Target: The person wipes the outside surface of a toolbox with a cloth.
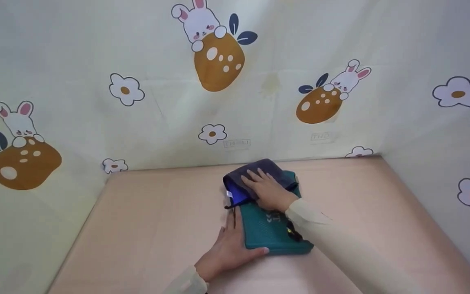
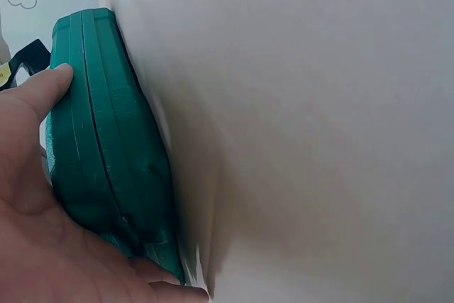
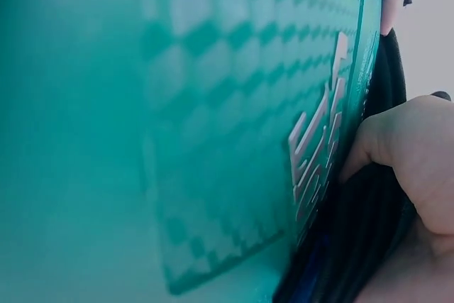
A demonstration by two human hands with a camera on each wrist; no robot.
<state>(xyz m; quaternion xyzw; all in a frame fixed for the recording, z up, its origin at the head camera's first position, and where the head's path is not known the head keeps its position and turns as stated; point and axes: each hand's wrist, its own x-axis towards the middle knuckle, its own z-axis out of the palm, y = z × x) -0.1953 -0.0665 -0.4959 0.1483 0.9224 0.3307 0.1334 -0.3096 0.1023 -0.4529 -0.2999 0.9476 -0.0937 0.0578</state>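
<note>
A flat green case (image 1: 265, 228) with pale lettering lies on the table. Over its far end is a dark grey fabric piece (image 1: 239, 175) with a bright blue inner side, black edging and a small white tag. My right hand (image 1: 269, 191) rests on the fabric with its fingers spread; the right wrist view shows its thumb (image 3: 369, 147) against the dark fabric, close to the lettering. My left hand (image 1: 229, 247) lies along the case's left side, fingers stretched forward, its thumb touching the near edge. In the left wrist view, the case's seamed side (image 2: 106, 125) faces that palm.
A small black item with a yellow spot (image 1: 294, 232) sits at the case's right side, partly behind the right sleeve. The pale pinkish table (image 1: 157, 216) meets cloth walls (image 1: 157, 118) printed with rabbits and flowers at the back and both sides.
</note>
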